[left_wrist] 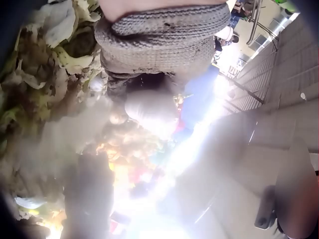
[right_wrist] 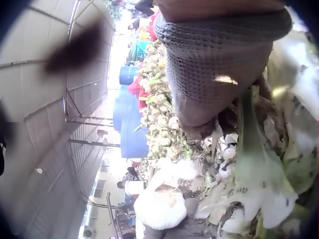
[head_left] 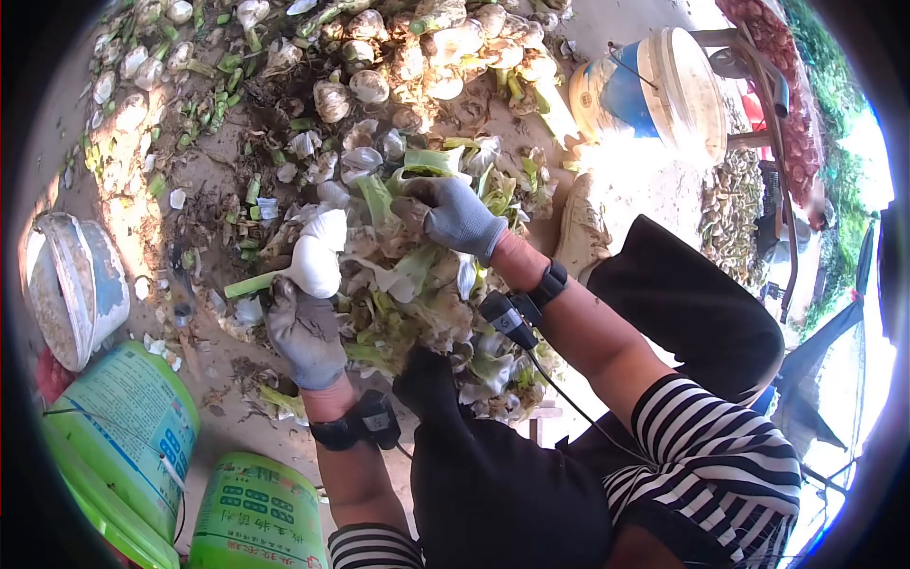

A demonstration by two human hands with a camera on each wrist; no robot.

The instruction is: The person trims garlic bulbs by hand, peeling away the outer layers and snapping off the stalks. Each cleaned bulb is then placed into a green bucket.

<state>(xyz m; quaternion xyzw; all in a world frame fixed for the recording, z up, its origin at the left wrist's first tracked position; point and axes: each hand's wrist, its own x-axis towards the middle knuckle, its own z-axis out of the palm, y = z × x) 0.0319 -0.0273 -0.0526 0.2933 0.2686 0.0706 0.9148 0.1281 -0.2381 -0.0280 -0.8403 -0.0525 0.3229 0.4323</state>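
In the head view, my gloved left hand (head_left: 305, 334) holds a white garlic bulb (head_left: 315, 267) by its short green stem (head_left: 251, 284). Loose white skin stands off the bulb's upper side. The bulb (left_wrist: 152, 110) shows blurred just beyond the glove in the left wrist view. Up and to the right, my gloved right hand (head_left: 460, 213) pinches a pale green leaf sheath (right_wrist: 249, 154), which hangs down from the curled fingers in the right wrist view. Under both hands lies a heap of peeled garlic leaves and skins (head_left: 417, 284).
Unpeeled garlic bulbs (head_left: 370, 85) are piled beyond the hands. Cut stem pieces (head_left: 223, 100) lie scattered over the ground. A white bucket (head_left: 81, 284) and green buckets (head_left: 256, 512) stand at left; a white and blue bucket (head_left: 616, 90) stands upper right, near a shoe (head_left: 583, 228).
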